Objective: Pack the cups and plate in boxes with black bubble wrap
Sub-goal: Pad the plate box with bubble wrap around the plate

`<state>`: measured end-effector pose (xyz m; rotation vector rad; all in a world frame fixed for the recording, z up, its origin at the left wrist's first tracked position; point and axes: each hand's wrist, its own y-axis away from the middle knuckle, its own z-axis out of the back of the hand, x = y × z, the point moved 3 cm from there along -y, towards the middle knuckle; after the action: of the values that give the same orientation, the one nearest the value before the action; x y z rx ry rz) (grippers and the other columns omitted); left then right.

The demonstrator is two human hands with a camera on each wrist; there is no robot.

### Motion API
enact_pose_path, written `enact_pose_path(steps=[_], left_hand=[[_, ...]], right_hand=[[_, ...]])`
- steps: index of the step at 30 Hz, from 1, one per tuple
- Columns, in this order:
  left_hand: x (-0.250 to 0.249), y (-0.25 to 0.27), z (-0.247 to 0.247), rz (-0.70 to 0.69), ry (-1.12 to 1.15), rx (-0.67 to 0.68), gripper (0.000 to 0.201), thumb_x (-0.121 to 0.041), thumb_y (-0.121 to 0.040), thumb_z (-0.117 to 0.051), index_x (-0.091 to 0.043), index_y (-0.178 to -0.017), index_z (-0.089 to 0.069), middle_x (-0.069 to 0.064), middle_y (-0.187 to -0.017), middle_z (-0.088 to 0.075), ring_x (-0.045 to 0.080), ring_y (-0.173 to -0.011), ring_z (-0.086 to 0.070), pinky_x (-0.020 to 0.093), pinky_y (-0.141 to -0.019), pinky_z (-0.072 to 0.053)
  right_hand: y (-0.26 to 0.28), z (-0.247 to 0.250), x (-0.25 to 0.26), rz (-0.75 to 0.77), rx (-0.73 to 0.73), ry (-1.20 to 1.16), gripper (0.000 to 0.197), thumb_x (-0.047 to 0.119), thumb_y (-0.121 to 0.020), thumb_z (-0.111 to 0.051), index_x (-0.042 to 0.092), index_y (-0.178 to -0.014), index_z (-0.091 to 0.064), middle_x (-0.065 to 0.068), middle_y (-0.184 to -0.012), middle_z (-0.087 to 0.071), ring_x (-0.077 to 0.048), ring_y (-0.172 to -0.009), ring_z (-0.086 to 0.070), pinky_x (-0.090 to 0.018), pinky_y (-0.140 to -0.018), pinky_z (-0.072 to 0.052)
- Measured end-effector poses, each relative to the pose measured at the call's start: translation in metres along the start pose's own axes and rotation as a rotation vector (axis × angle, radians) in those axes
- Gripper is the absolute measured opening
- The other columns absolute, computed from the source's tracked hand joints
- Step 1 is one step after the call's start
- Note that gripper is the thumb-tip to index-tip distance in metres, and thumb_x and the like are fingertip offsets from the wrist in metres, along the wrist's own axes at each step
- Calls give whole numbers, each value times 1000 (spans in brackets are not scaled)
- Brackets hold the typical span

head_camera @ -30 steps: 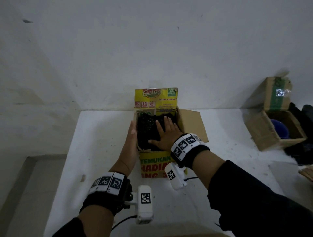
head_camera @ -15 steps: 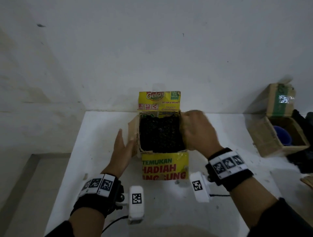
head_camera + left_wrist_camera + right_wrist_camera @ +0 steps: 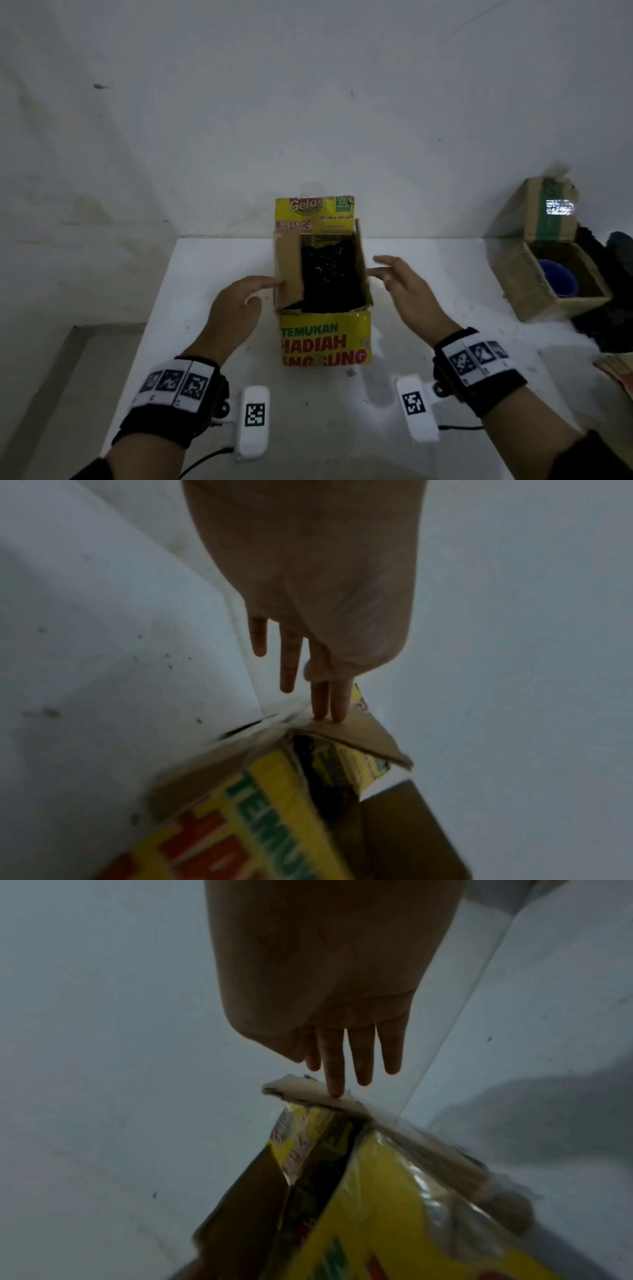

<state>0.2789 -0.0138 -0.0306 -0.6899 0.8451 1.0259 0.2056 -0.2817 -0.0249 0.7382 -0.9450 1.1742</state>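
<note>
A yellow printed cardboard box (image 3: 325, 339) stands in the middle of the white table (image 3: 212, 260), filled with black bubble wrap (image 3: 330, 281). Its left flap (image 3: 289, 270) leans inward over the wrap. My left hand (image 3: 239, 301) has straight fingers (image 3: 337, 704) pushing that flap. My right hand (image 3: 404, 287) is open at the box's right side, and one fingertip (image 3: 335, 1091) touches the right flap's edge (image 3: 308, 1093). The far flap (image 3: 315, 214) stands upright. No cup or plate shows inside this box.
A brown cardboard box (image 3: 548, 284) with a raised lid stands at the right, with a blue cup (image 3: 558, 281) inside. Dark material (image 3: 603, 329) lies beside it at the table's right edge. A white wall rises directly behind the table.
My right hand came out of the box and moved to its right side, then opened. The left flap has swung inward over the bubble wrap under my left fingers.
</note>
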Motion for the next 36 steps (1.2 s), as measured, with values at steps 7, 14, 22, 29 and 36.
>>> enact_pose_path(steps=[7,14,22,29,36], left_hand=[[28,8,-4,-390,-679,275,83,-16,-64,-74,-37,-136,-40,-14,-141,-44,18,-129,-39,40,-92,-40],[22,7,-13,-308,-414,82,58,-64,-70,-57,-24,-112,-65,-11,-118,-61,11,-110,-54,34,-86,-48],[16,-6,-30,189,78,-10,91,-11,-76,-75,-29,-145,-18,-5,-142,-28,14,-115,-42,33,-87,-45],[20,-7,-40,333,178,47,81,-9,-85,-65,-15,-148,-15,3,-151,-29,25,-126,-43,34,-92,-46],[24,-2,-43,310,157,38,73,-21,-86,-64,-18,-146,-22,2,-151,-28,26,-127,-43,36,-95,-45]], right_hand=[[12,-15,-37,408,269,587,54,9,-80,-60,23,-131,-53,8,-147,-35,-28,-138,-32,-40,-104,-34],[2,-14,-35,433,173,455,42,50,-83,-50,20,-101,-74,14,-125,-55,-16,-120,-53,-25,-93,-43],[-2,-26,-29,78,11,132,65,19,-78,-75,15,-133,-41,3,-122,-38,-16,-113,-49,-27,-86,-43],[-59,-14,3,-65,211,197,116,13,-69,-82,20,-149,1,-8,-154,-6,-26,-142,-14,-38,-110,-28],[-115,-27,44,-97,87,-134,66,27,-94,-55,17,-147,-18,-7,-150,-29,-23,-135,-34,-30,-105,-33]])
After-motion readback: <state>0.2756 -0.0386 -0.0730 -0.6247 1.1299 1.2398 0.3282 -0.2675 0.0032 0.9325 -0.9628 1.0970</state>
